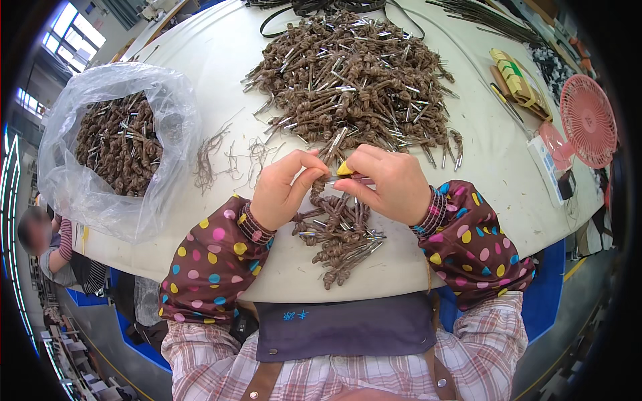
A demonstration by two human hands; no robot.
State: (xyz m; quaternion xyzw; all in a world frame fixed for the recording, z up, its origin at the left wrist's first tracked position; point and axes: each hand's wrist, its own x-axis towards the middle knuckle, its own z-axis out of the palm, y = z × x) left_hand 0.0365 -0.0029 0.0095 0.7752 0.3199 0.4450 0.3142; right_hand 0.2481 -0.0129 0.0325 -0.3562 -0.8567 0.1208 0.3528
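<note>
My left hand (284,187) and my right hand (388,184) meet over the white table (221,53), both pinching one knotted brown cord with a metal tip (319,190). A small yellow tool (344,168) shows in the fingers of my right hand. Just below my hands lies a small heap of the same knotted cords (341,234). A much larger pile of brown cords with metal tips (351,77) is spread beyond my hands.
A clear plastic bag (114,147) with more brown cords stands at the left. Loose brown threads (227,157) lie beside it. A pink fan (588,120) and yellow packets (518,83) sit at the right. Another person (57,250) is at the lower left.
</note>
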